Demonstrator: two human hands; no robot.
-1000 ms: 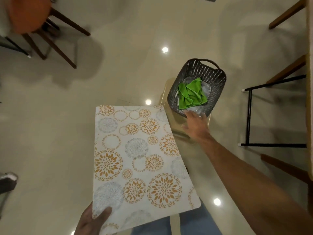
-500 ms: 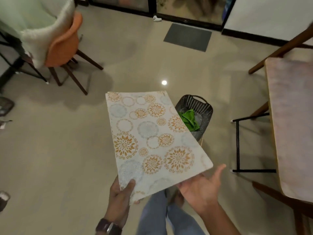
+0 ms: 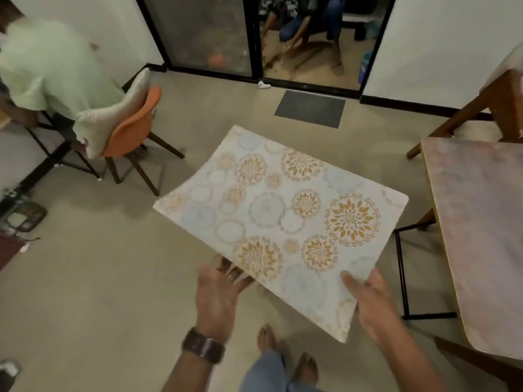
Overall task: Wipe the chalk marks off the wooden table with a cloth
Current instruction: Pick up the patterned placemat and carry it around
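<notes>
A stiff placemat (image 3: 277,210) printed with orange and blue flower circles hangs flat above the floor in front of me. My right hand (image 3: 373,301) pinches its near right corner, thumb on top and fingers beneath. My left hand (image 3: 218,295), blurred, has its fingers spread at the mat's near left edge. The wooden table (image 3: 481,222) stands at the right, its top smeared with pale pink and white chalk. No cloth is visible; the mat covers the floor where the basket stood.
A black metal frame (image 3: 402,278) stands between me and the table. An orange chair (image 3: 130,131) with a seated person (image 3: 48,66) is at the left. A dark floor mat (image 3: 310,108) lies before glass doors at the back. My feet (image 3: 285,352) are below.
The placemat has swung from lengthwise to sideways. My right hand has taken its near right corner, and my left hand has loosened its grip. The basket with the green cloth has gone out of sight.
</notes>
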